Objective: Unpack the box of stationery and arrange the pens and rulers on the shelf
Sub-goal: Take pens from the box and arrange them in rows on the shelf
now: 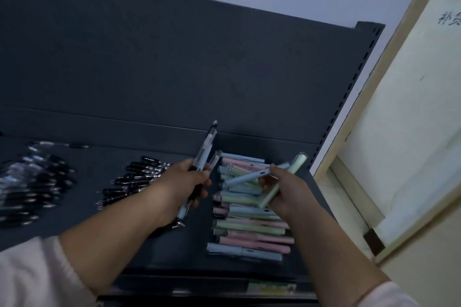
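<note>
From the head camera I look down on a dark shelf (149, 207) with a dark back panel (174, 57) rising behind it. My left hand (185, 182) is curled around a small bunch of clear-barrelled pens (205, 149), their capped ends pointing up and away from me and their tips sticking out below my palm. My right hand (282, 192) is pinching two pastel pens: a pale blue pen (249, 177) that lies across towards my left hand, and a pale green pen (287, 179) that slants up to the right. Both hands hang just above the shelf, close together but not touching.

Under my right hand lies a stack of pastel pens (249, 232) in pink, green and blue, laid crosswise on the right part of the shelf. To the left of my left hand is a row of black pens (134, 182), and further left another group of black and clear pens (32, 187), blurred. At the right stands a pale wooden frame (389, 87) with a whitish sheet bearing handwriting I cannot read.
</note>
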`<act>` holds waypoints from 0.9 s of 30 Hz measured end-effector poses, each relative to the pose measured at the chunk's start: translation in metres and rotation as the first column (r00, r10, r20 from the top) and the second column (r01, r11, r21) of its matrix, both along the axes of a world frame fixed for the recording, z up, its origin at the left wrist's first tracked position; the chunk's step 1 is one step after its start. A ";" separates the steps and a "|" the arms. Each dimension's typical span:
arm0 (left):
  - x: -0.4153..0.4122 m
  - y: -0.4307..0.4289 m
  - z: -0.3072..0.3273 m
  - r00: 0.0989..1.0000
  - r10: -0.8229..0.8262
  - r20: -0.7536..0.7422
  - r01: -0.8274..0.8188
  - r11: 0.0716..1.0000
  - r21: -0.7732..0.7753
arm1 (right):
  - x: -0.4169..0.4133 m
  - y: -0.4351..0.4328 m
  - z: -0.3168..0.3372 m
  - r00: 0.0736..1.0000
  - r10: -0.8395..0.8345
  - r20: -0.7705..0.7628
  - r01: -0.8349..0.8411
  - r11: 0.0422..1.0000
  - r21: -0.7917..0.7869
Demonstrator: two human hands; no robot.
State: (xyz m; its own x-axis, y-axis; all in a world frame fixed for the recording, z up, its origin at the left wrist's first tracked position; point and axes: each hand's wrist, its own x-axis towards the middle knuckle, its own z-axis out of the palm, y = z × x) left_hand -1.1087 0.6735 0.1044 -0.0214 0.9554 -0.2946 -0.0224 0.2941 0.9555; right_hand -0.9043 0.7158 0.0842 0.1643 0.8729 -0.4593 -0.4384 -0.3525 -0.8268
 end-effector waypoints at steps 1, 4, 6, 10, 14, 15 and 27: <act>0.003 0.002 0.000 1.000 -0.006 -0.007 0.006 1.000 -0.002 | 0.002 0.000 -0.002 1.000 -0.003 0.009 0.003 1.000 0.004; 0.012 0.007 0.002 1.000 -0.020 -0.011 0.020 1.000 0.007 | 0.010 0.000 -0.005 0.997 0.036 0.062 -0.038 0.999 0.034; 0.017 0.009 0.004 0.999 -0.030 -0.012 0.030 0.999 0.011 | 0.014 0.002 -0.003 0.994 0.064 0.084 -0.068 0.996 0.053; 0.019 0.011 0.005 0.999 -0.046 -0.019 0.047 0.999 0.014 | 0.018 0.002 0.006 0.993 0.113 -0.015 -0.112 0.992 0.058; 0.018 0.015 0.004 0.999 -0.033 -0.016 0.033 0.999 0.013 | 0.019 0.007 0.007 0.990 0.143 -0.015 -0.141 0.987 0.073; 0.017 0.015 0.004 0.999 -0.030 -0.016 0.030 0.999 0.014 | 0.019 0.009 0.005 0.990 0.138 0.022 -0.140 0.987 0.079; 0.016 0.016 0.000 0.999 -0.039 -0.009 0.039 0.999 -0.002 | 0.030 0.017 -0.004 0.585 -0.071 0.808 -0.114 0.979 0.169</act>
State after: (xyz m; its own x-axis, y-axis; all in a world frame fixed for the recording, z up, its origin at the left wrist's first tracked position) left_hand -1.0928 0.6894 0.1043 0.0134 0.9549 -0.2966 -0.0021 0.2967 0.9550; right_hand -0.8744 0.7329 0.0801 0.3654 0.9306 0.0205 0.4475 -0.1563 -0.8805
